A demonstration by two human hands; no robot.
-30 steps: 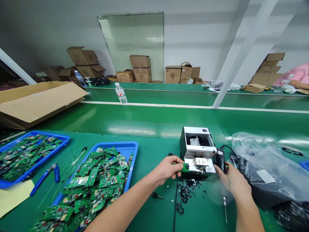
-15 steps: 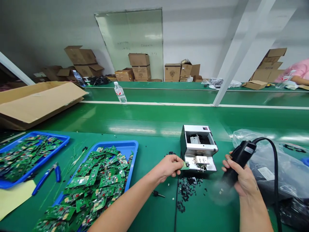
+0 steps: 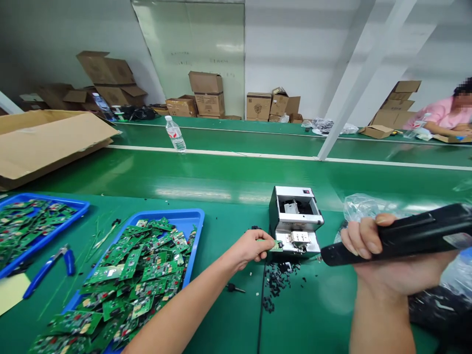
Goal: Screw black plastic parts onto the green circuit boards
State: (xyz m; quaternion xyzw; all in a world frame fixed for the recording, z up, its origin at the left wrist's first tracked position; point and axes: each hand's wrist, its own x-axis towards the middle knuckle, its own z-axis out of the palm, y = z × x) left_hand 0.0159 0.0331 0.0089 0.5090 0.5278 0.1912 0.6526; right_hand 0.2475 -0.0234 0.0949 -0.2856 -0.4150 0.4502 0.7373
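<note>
My left hand [image 3: 250, 249] pinches a small green circuit board [image 3: 276, 246] against the front of a compact white-and-grey bench machine [image 3: 295, 222]. My right hand [image 3: 368, 244] grips a black handheld tool [image 3: 416, 235], holding it level, with its narrow end [image 3: 332, 255] close to the machine's right side. Part of the board is hidden by my fingers. Black plastic scraps [image 3: 278, 280] lie scattered on the green bench below the machine.
A blue tray [image 3: 184, 216] heaped with green circuit boards sits left of my arm, with another blue tray [image 3: 55, 211] and blue-handled pliers [image 3: 47, 270] beyond. A plastic bag [image 3: 363, 207] lies right. A co-worker in pink [image 3: 438, 115] sits across the green conveyor.
My right hand has swung the black tool from upright to level, its narrow end now toward the machine. My left hand stays at the machine with the board. The view has tilted slightly.
</note>
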